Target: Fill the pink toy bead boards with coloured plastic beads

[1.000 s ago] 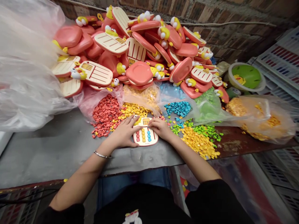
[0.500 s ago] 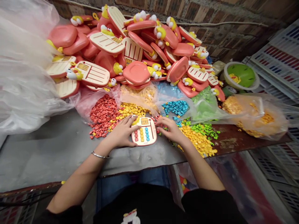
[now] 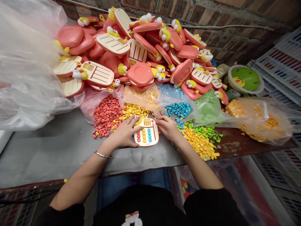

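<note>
- step in hand, as i judge it: coloured pieces being set along the grooves of the calculator-like board [image 3: 147, 127], which lies face up at the centre of the frame.
- left hand [image 3: 124, 133]: spread over the board's left edge, steadying rather than clenching.
- right hand [image 3: 169, 127]: fingers bunched at the board's right edge, beside the slot [image 3: 154, 130]; cannot tell whether a piece is pinched there.
- next move seems to call for a piece lined up with that bare slot, board kept still.
- count, on board: red pieces [image 3: 138, 136], three visible; yellow pieces [image 3: 144, 137] and blue pieces [image 3: 149, 135], about four each; more may hide under fingers.
- count, loose heaps: one red heap [image 3: 108, 111] left of centre, one blue heap [image 3: 178, 110], one green heap [image 3: 209, 131], two yellow, upper centre and right of centre; pieces uncountable.
- pink toys [image 3: 140, 73], upper centre: dozens, overlapping.
- one bowl [image 3: 262, 84], upper right.
</note>
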A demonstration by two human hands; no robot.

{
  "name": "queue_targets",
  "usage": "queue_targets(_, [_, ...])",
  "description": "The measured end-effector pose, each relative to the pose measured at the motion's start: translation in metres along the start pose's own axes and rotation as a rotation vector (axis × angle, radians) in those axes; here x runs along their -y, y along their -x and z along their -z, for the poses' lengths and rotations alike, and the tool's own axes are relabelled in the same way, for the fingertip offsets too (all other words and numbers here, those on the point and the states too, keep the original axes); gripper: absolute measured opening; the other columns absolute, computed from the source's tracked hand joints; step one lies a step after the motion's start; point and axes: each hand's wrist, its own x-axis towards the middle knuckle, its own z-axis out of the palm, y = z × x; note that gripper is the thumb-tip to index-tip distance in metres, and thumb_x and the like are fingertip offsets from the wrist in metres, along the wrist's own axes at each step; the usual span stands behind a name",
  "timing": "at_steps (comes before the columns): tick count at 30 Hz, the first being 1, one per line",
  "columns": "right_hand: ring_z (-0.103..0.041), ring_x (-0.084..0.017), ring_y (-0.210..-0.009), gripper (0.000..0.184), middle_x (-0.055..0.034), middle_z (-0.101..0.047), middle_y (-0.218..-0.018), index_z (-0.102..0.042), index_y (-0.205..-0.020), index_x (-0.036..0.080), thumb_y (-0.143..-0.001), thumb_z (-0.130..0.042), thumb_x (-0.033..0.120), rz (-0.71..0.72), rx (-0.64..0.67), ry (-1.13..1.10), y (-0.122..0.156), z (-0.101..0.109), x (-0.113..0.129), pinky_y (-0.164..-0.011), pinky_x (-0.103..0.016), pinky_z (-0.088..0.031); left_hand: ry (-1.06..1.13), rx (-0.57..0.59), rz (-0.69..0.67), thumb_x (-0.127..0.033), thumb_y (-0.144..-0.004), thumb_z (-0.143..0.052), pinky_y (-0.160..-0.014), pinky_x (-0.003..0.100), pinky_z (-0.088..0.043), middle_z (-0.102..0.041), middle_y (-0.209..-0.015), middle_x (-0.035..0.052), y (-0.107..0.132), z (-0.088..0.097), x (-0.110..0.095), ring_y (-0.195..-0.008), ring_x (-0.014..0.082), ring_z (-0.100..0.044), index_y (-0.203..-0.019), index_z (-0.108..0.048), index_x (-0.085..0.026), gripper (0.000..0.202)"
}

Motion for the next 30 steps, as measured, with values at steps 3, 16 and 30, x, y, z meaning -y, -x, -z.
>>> queue_targets(3, [-0.06, -0.02, -0.087, 0.019, -0.0084, -0.063, -0.095, -0.07, -0.087, 0.019, -0.093, -0.052, 0.016, 0.012, 0.066, 0.064, -0.024, -0.016, -0.007, -0.078, -0.032, -0.051, 0.003, 0.005, 0.0, -0.052, -0.067, -0.08, -0.116, 0.056, -0.028, -0.021, -0.162, 0.0133, 0.0, 0.001, 0.0, -0.146, 0.0433, -0.021, -0.135, -0.056, -0.025, 0.077])
queue_targets(16, [-0.061, -0.023, -0.089, 0.009, -0.0082, -0.066, -0.093, -0.069, -0.091, 0.019, -0.087, -0.062, 0.016, -0.178, 0.278, 0.143, 0.031, 0.036, -0.019, -0.078, -0.034, -0.048, 0.009, 0.012, 0.006, -0.054, -0.067, -0.079, -0.115, 0.056, -0.028, -0.019, -0.162, 0.0126, 0.0, 0.0, 0.001, -0.146, 0.0436, -0.02, -0.137, -0.055, -0.027, 0.079])
queue_targets(30, [-0.063, -0.023, -0.092, 0.016, -0.0087, -0.067, -0.097, -0.066, -0.091, 0.02, -0.093, -0.051, 0.017, -0.005, -0.038, -0.06, -0.021, -0.007, -0.005, -0.082, -0.037, -0.051, 0.01, -0.002, -0.001, -0.054, -0.067, -0.08, -0.116, 0.057, -0.027, -0.019, -0.163, 0.0132, 0.001, -0.002, 0.001, -0.147, 0.0436, -0.019, -0.137, -0.055, -0.026, 0.079])
